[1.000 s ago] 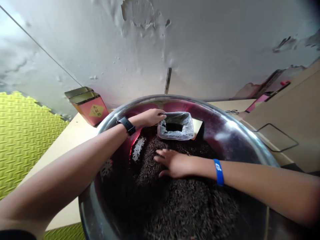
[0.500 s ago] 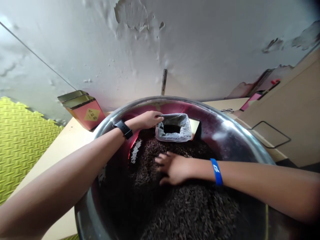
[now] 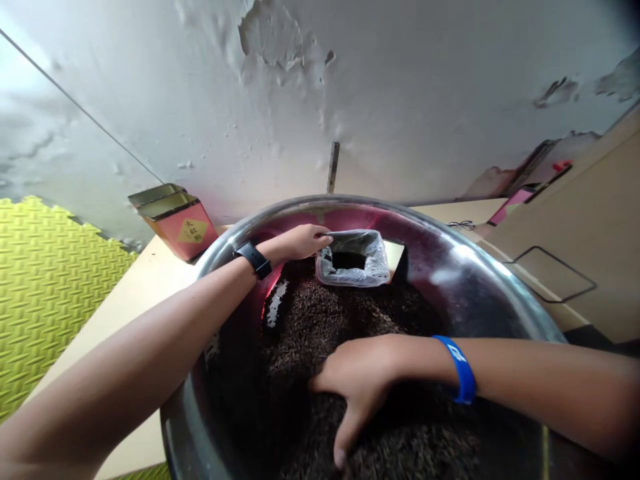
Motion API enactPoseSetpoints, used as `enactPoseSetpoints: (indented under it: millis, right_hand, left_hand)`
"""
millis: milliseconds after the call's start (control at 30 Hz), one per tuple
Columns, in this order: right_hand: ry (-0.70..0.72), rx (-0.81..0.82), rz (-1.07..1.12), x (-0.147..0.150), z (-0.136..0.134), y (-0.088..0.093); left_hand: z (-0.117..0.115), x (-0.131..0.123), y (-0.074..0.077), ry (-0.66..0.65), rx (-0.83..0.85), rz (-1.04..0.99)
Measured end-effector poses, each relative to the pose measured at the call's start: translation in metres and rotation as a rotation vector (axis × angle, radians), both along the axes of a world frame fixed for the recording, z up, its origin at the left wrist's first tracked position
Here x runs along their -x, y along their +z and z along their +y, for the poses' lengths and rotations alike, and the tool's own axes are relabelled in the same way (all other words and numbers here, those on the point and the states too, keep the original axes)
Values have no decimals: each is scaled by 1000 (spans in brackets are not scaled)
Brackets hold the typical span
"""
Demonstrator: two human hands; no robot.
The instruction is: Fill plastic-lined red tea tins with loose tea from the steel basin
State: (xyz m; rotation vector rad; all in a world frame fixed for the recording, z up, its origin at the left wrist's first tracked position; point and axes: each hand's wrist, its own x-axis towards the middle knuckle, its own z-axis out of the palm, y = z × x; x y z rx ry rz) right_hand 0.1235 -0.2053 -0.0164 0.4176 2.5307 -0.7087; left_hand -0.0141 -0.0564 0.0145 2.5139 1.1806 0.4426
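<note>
A large steel basin [image 3: 480, 267] holds a heap of dark loose tea leaves [image 3: 310, 320]. At its far side a tin lined with a clear plastic bag [image 3: 353, 258] stands sunk in the leaves. My left hand [image 3: 304, 240], a black watch on its wrist, pinches the bag's left rim. My right hand [image 3: 360, 380], with a blue wristband, lies on the leaves nearer to me. Its thumb points toward me and the fingers curl into the heap, their tips hidden.
A red and gold tea tin [image 3: 177, 220] stands open on the pale table [image 3: 145, 273] left of the basin. Yellow foam matting [image 3: 45, 280] lies at far left. A peeling white wall rises behind. Cardboard boxes [image 3: 590, 220] stand at right.
My right hand has drawn back toward me across the leaves, away from the lined tin. My left hand has kept its grip on the bag's rim.
</note>
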Motion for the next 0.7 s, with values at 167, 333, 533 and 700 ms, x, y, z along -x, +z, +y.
enactPoseSetpoints:
  millis: [167,333,533,700]
  right_hand:
    - [-45,-291,238,-8,12,31]
    - [-473,-694,574,-35,66,58]
    - [-447,-769,606,-51,92,43]
    - [-454,-576,725,-32,57,37]
  left_hand:
    - [-2,0,1,2,-1,0]
    - [-2,1,-1,-82,-30,-6]
    - [4,-1,-6,-37,-68,-1]
    - [5,-1,-7,-36,-82,11]
